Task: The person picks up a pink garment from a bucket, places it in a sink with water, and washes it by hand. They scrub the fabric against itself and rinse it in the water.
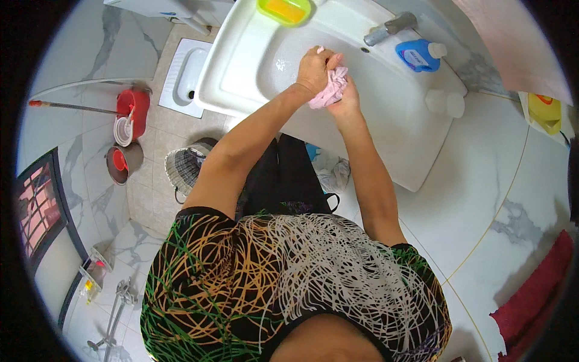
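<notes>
Over the basin of the white sink [398, 148], both my hands grip a bunched pink cloth [330, 90]. My left hand [315, 71] lies on its upper left side, fingers wrapped round it. From the right, my right hand [346, 101] closes on the lower part of the same cloth. Much of the cloth bulges out between the two hands. Beyond them a metal faucet [391, 29] juts over the basin; whether water runs from it I cannot tell.
On the sink's rim sit a green soap dish [283, 11] with something orange in it, a blue bottle [416, 55] with a white cap, and a white container [445, 103]. At left are a squat toilet [184, 78], a red mop bucket [134, 114] and a woven basket [184, 166].
</notes>
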Motion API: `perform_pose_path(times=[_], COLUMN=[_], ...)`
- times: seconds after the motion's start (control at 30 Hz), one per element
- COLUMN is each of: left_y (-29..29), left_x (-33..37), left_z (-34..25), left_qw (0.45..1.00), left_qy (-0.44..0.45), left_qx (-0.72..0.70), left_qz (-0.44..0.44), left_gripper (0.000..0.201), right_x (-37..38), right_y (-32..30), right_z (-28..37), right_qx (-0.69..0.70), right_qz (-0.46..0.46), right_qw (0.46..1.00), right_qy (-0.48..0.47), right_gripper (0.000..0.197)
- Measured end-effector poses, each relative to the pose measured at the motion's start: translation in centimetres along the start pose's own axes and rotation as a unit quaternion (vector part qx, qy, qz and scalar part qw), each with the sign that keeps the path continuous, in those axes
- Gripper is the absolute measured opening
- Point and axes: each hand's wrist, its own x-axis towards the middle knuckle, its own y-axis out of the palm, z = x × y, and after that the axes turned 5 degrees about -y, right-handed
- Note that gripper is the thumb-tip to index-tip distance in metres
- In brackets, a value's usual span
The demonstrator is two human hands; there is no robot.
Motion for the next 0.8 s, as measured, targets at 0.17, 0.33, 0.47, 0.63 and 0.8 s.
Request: perform_pose_path(times=[0.17,0.33,0.47,0.63,0.8], left_y=[0.8,0.6,-1.4,2.9,0.5], left_x=[-3.2,-1.2,-1.1,-3.7,-7.7], left_z=[-1.1,2.6,1.6,-3.4,-6.7], left_qw=[0.972,0.816,0.934,0.963,0.986], left_qy=[-0.174,-0.298,-0.185,0.175,0.143], left_qx=[-0.130,-0.488,-0.304,-0.154,-0.073], left_qz=[0.088,0.088,0.040,0.133,0.054], left_gripper=[0.046,0.050,0.032,0.023,0.021], right_x=[-1.5,-3.2,-4.7,0.0,-1.0], right_y=[1.1,3.4,3.6,-5.9,-4.0], right_z=[1.0,0.9,0.7,2.3,1.2], right_qx=[-0.042,-0.058,-0.098,0.090,0.032], right_qz=[-0.128,-0.015,-0.136,0.233,0.172], right_qw=[0.990,0.998,0.982,0.963,0.983], right_qy=[-0.030,0.030,0.084,0.097,0.065], right_gripper=[0.055,0.074,0.069,0.058,0.053])
